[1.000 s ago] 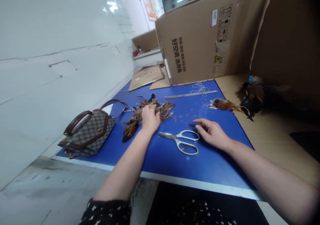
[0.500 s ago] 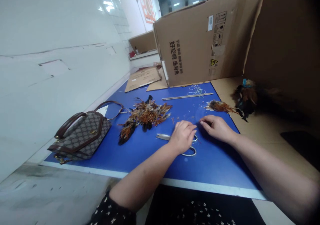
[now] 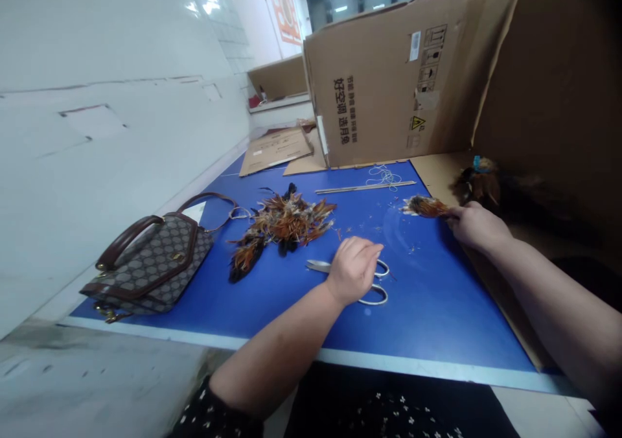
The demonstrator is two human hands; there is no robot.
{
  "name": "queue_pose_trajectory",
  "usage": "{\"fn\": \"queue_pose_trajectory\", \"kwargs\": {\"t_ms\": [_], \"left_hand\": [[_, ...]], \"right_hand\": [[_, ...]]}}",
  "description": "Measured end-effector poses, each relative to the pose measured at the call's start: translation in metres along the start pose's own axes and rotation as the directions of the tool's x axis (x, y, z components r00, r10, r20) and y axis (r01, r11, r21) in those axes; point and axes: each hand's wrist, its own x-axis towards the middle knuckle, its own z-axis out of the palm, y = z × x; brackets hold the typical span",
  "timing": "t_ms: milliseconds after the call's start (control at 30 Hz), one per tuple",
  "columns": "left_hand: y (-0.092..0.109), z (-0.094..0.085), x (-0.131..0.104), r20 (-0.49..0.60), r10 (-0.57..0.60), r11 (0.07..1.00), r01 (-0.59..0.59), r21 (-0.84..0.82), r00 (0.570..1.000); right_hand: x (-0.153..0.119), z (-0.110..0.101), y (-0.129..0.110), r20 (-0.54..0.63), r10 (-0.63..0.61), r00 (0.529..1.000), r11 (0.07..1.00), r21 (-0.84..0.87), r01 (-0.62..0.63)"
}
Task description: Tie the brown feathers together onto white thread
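My left hand point(image 3: 354, 271) is pinched closed above the scissors point(image 3: 373, 295), hiding their middle; whatever it may hold is too small to make out. The silver blades point left and the two handle loops show at its right. Over at the table's right edge, my right hand point(image 3: 480, 225) closes its fingertips on the tip end of a small bundle of brown feathers point(image 3: 424, 207), whose pale quill ends face left. A loose pile of brown and black feathers point(image 3: 286, 219) lies left of my left hand.
A patterned handbag point(image 3: 158, 263) stands at the left. Thin sticks point(image 3: 364, 187) and tangled string point(image 3: 386, 176) lie toward the back. Behind rises a large cardboard box point(image 3: 379, 94). More dark feathers with a blue tie point(image 3: 479, 179) rest on cardboard at right. Feather scraps dot the blue table point(image 3: 413, 315).
My right hand has moved right and away from my left hand, reaching the small feather bundle. My left hand stays over the scissors, still pinched. The view has shifted slightly.
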Motion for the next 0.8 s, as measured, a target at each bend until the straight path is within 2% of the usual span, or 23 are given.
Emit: {"fn": "queue_pose_trajectory", "kwargs": {"t_ms": [233,300,367,400,467,533,600,700,800], "left_hand": [[0.001,0.002,-0.002,-0.005,-0.011,0.999,0.011,-0.052,1.0],[0.001,0.003,-0.002,-0.022,-0.03,0.997,0.028,-0.075,0.999],[0.001,0.004,-0.001,-0.05,-0.061,0.991,0.055,-0.122,0.997],[0.001,0.004,-0.001,-0.061,-0.087,0.985,0.076,-0.157,0.994],[0.001,0.005,0.001,-0.07,-0.163,0.96,0.142,-0.24,0.984],[0.0,0.005,0.003,-0.077,-0.265,0.918,0.227,-0.324,0.961],[-0.001,0.004,0.005,-0.093,-0.371,0.867,0.309,-0.39,0.924],[-0.005,0.002,0.006,-0.098,-0.497,0.791,0.404,-0.459,0.862],[-0.007,0.001,0.007,-0.032,-0.603,0.672,0.485,-0.56,0.797]], "right_hand": [[-0.004,0.009,-0.003,-0.029,0.056,0.998,0.998,-0.025,-0.057],[-0.005,0.008,-0.006,-0.095,0.049,0.994,0.997,0.065,-0.043],[-0.009,0.005,-0.013,-0.144,0.073,0.987,0.966,0.258,-0.034],[-0.012,0.003,-0.019,-0.133,0.1,0.986,0.922,0.384,-0.042],[-0.022,-0.003,-0.036,-0.046,0.119,0.992,0.745,0.665,-0.058],[-0.035,-0.007,-0.056,0.001,-0.029,1.0,0.514,0.858,0.014],[-0.048,-0.008,-0.077,0.028,-0.188,0.982,0.331,0.943,0.036],[-0.064,-0.004,-0.107,0.043,-0.324,0.945,0.191,0.981,0.021],[-0.074,0.003,-0.129,0.067,-0.401,0.914,0.133,0.991,-0.014]]}}
